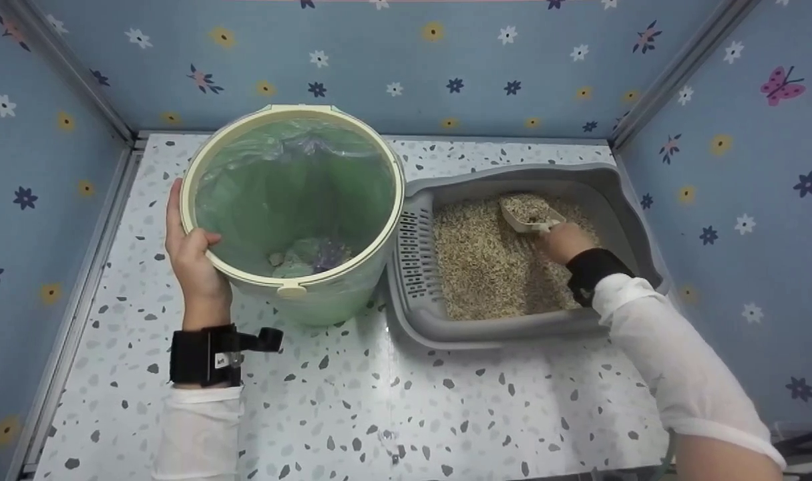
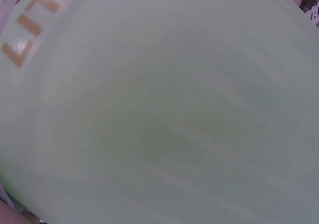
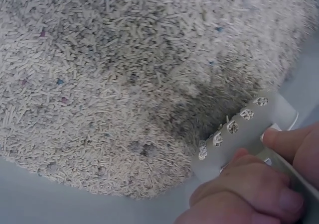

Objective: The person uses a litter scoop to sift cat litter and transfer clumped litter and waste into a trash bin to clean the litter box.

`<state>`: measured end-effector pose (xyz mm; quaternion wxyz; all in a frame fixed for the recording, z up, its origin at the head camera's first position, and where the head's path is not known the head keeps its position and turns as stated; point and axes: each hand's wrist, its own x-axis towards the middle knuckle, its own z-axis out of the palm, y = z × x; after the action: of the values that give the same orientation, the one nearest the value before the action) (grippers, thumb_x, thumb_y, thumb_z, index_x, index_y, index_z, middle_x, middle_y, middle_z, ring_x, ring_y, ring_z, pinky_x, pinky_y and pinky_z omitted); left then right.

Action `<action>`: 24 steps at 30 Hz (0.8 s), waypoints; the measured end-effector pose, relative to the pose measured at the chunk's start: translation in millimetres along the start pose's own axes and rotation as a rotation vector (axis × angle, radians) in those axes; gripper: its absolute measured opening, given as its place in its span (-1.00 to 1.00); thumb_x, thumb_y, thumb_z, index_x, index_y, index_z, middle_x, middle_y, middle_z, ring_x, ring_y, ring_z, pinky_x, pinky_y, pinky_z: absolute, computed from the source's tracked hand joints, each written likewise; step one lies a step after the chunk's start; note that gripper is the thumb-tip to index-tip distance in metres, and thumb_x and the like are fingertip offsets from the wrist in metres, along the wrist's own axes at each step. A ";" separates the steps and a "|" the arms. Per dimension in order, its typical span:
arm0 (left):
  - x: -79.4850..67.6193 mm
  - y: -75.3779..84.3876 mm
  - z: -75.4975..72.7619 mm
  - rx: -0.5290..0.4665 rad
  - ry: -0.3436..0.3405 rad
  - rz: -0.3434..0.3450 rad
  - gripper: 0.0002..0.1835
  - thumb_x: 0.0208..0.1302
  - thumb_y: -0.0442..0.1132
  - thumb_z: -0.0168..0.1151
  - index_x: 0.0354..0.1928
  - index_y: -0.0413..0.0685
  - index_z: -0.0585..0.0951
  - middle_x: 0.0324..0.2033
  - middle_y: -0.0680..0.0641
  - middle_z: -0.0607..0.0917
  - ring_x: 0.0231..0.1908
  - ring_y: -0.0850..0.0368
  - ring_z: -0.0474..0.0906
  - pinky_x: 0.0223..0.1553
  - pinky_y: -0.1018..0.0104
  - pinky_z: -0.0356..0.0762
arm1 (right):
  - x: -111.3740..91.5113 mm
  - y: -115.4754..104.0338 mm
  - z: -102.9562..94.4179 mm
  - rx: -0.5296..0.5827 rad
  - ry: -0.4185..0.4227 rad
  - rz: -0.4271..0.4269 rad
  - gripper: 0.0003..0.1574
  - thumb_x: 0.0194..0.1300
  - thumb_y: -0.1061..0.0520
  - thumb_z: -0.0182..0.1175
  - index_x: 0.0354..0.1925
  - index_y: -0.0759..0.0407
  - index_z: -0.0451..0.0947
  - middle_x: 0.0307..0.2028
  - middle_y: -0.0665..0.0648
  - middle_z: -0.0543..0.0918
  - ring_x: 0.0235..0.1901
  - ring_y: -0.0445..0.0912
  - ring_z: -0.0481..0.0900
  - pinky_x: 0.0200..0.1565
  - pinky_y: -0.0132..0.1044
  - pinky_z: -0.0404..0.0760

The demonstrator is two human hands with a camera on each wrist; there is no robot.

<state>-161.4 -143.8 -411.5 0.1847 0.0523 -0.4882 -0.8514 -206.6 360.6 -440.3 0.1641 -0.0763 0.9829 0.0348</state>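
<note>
My left hand [image 1: 197,270] grips the cream rim of a pale green trash bin [image 1: 326,307], thumb over the edge and fingers along the outside. A clear liner covers the bin's inside, with some crumpled waste [image 1: 302,257] at the bottom. The bin's wall [image 2: 164,109] fills the left wrist view. On the right, my right hand [image 1: 566,242] holds a litter scoop [image 1: 516,220] by its handle. The scoop carries litter and sits low in the litter [image 1: 479,260] of a grey litter box [image 1: 459,331]. Slots show along the scoop [image 3: 227,149] in the right wrist view.
Bin and litter box stand side by side on a speckled white table [image 1: 352,401]. A slotted ledge [image 1: 416,254] lines the box's left side. Blue flowered panels [image 1: 419,67] enclose the back and both sides.
</note>
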 end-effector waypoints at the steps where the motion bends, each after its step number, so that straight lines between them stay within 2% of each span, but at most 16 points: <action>1: -0.2 -0.2 -0.1 0.001 0.000 -0.001 -0.08 -0.11 -0.60 -0.43 0.43 0.07 0.17 0.40 0.06 0.20 0.33 0.05 0.22 0.26 0.01 0.18 | -1.2 0.5 -1.5 0.046 0.007 0.032 -0.49 0.46 0.15 -0.18 -0.55 0.43 0.42 -0.48 0.48 0.53 -0.44 0.33 0.55 -0.32 0.13 0.54; 6: 0.0 -1.3 0.1 0.010 -0.007 0.002 -0.08 -0.11 -0.59 -0.42 0.43 0.07 0.16 0.40 0.06 0.19 0.34 0.06 0.21 0.27 0.04 0.17 | -5.7 2.8 -11.6 0.178 0.025 0.161 -0.45 0.46 0.09 -0.19 -0.58 0.40 0.39 -0.41 0.57 0.53 -0.39 0.37 0.56 -0.29 0.17 0.53; 8: 0.1 -1.3 0.1 0.017 -0.007 0.003 -0.09 -0.10 -0.59 -0.42 0.43 0.07 0.17 0.40 0.06 0.19 0.34 0.06 0.21 0.27 0.04 0.17 | -7.1 2.6 -17.8 0.198 0.022 0.185 -0.45 0.46 0.07 -0.19 -0.60 0.36 0.36 -0.38 0.59 0.53 -0.36 0.39 0.56 -0.26 0.19 0.52; 11: -0.4 -1.2 -0.4 0.023 -0.006 0.007 -0.09 -0.09 -0.59 -0.41 0.43 0.08 0.17 0.40 0.07 0.19 0.34 0.08 0.20 0.26 0.04 0.17 | -9.2 2.2 -26.3 0.205 0.019 0.177 -0.45 0.46 0.05 -0.19 -0.64 0.30 0.31 -0.36 0.61 0.52 -0.33 0.40 0.55 -0.22 0.21 0.50; 14: -0.4 -0.6 -0.9 0.035 -0.008 0.008 -0.09 -0.09 -0.58 -0.42 0.43 0.09 0.17 0.40 0.07 0.18 0.34 0.07 0.20 0.25 0.03 0.18 | -11.9 0.7 -32.1 0.123 0.008 0.118 -0.45 0.46 0.07 -0.20 -0.65 0.28 0.29 -0.41 0.58 0.53 -0.36 0.39 0.56 -0.23 0.20 0.51; 18: 0.0 0.1 -1.1 0.032 -0.003 0.008 -0.08 -0.11 -0.58 -0.42 0.43 0.09 0.18 0.40 0.07 0.19 0.34 0.06 0.21 0.26 0.03 0.19 | -19.5 -2.6 -36.2 0.066 0.007 0.066 -0.44 0.47 0.09 -0.22 -0.68 0.26 0.27 -0.49 0.52 0.53 -0.41 0.37 0.55 -0.22 0.19 0.52; 21: -0.2 0.1 -1.1 0.022 0.005 0.000 -0.08 -0.11 -0.58 -0.42 0.43 0.08 0.19 0.40 0.07 0.20 0.33 0.06 0.22 0.27 0.04 0.19 | -29.8 -4.8 -36.2 0.148 0.022 0.088 -0.43 0.47 0.06 -0.19 -0.71 0.18 0.23 -0.53 0.46 0.50 -0.46 0.30 0.53 -0.22 0.18 0.50; 24: -0.7 -0.2 -0.8 0.021 0.003 -0.009 -0.09 -0.10 -0.58 -0.42 0.43 0.08 0.17 0.40 0.07 0.19 0.34 0.07 0.21 0.27 0.05 0.18 | -41.6 -6.2 -31.7 0.234 0.035 0.117 -0.44 0.46 0.01 -0.16 -0.70 0.13 0.21 -0.61 0.29 0.42 -0.61 0.12 0.45 -0.36 0.09 0.51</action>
<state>-160.6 -144.1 -412.1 0.1808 0.0577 -0.4965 -0.8470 -176.8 357.2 -397.0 0.1523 0.0001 0.9857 -0.0722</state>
